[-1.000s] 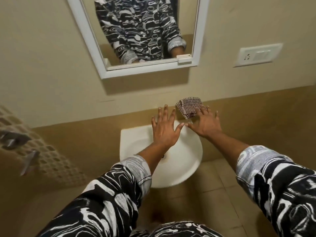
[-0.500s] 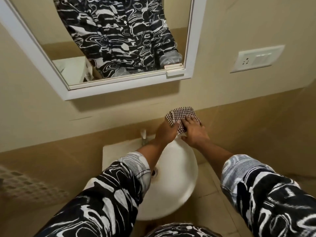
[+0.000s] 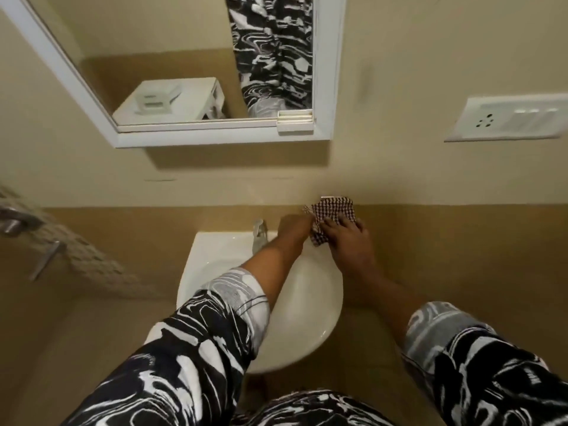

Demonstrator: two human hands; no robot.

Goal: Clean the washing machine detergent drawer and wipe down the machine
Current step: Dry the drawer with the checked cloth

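A red-and-white checked cloth sits at the back right corner of the white washbasin, against the wall. My left hand grips the cloth's left edge, fingers hidden behind it. My right hand lies over the cloth's lower part with fingers curled onto it. A white washing machine with its detergent drawer on top appears only as a reflection in the mirror.
A chrome tap stands at the basin's back edge, just left of my left hand. A white-framed mirror hangs above. A switch and socket plate is on the wall at right. Metal fittings stick out at far left.
Both hands went from spread open above the basin to closing on the checked cloth at the wall. The view has tilted down and shifted, bringing the tap and machine reflection into sight.
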